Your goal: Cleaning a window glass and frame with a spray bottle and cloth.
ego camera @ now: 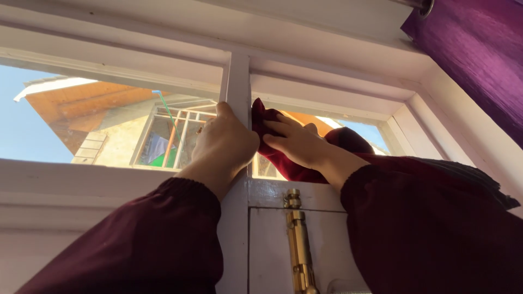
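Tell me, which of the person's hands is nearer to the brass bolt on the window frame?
Right. The right hand, pressing a dark red cloth to the pane, is just above the brass bolt; the left hand grips the white post, further left.

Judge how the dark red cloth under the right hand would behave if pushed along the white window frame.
The dark red cloth looks soft and floppy: it bunches and folds under the right hand. It probably weighs little, since it hangs in loose drapes. Pushed along the window frame, it would likely crumple and slide rather than roll.
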